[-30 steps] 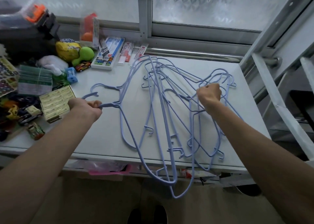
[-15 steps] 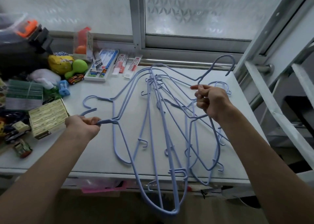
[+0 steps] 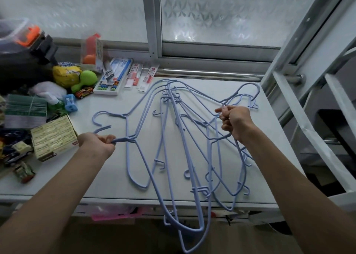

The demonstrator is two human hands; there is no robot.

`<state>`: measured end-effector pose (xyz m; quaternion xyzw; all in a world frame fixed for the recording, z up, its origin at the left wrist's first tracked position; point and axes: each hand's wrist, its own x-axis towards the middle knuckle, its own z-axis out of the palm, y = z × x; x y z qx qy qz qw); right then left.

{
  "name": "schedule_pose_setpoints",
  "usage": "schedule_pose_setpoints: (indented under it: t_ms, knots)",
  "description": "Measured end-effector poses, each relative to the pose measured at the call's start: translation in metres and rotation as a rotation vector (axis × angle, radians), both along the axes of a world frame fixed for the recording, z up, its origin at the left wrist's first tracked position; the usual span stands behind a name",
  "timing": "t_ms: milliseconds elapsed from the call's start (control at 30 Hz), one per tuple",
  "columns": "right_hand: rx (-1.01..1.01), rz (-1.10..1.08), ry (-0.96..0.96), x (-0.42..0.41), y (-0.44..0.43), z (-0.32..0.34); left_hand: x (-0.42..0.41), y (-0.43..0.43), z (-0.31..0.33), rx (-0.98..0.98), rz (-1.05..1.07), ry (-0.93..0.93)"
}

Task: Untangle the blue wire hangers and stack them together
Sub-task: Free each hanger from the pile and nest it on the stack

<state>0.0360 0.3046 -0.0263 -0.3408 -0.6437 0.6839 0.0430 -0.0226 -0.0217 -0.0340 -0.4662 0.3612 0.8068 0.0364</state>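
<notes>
The white table [image 3: 115,101] bears the tangle of blue wire hangers [image 3: 200,189], which spreads across its middle and right, with the lower ends hanging past its front edge. Over the table's left half the left hand [image 3: 96,143] grips one hanger's neck. Over its right half the right hand [image 3: 235,120] clutches several wires below their hooks.

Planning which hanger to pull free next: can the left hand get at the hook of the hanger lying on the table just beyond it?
Probably yes. The hook lies uncovered on the table, close past the left hand. But its fingers grip another hanger's neck and must let go first.
</notes>
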Motion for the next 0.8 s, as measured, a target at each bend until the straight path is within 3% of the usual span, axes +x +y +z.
schedule_pose_setpoints:
  t_ms: [300, 533, 633, 800]
  knots:
    - [0.700, 0.286, -0.200, 0.014, 0.025, -0.002, 0.005, 0.005, -0.005, 0.023, 0.004, 0.012]
    - [0.790, 0.471, -0.709, 0.027, 0.021, 0.011, -0.004, -0.010, -0.013, 0.092, 0.042, -0.016]
    - [0.684, 0.501, -0.740, 0.032, 0.016, 0.008, -0.005, -0.011, -0.013, 0.091, 0.052, -0.020]
    - [0.721, 0.376, -0.642, 0.030, 0.011, 0.009, -0.005, -0.013, -0.016, 0.096, 0.030, -0.025]
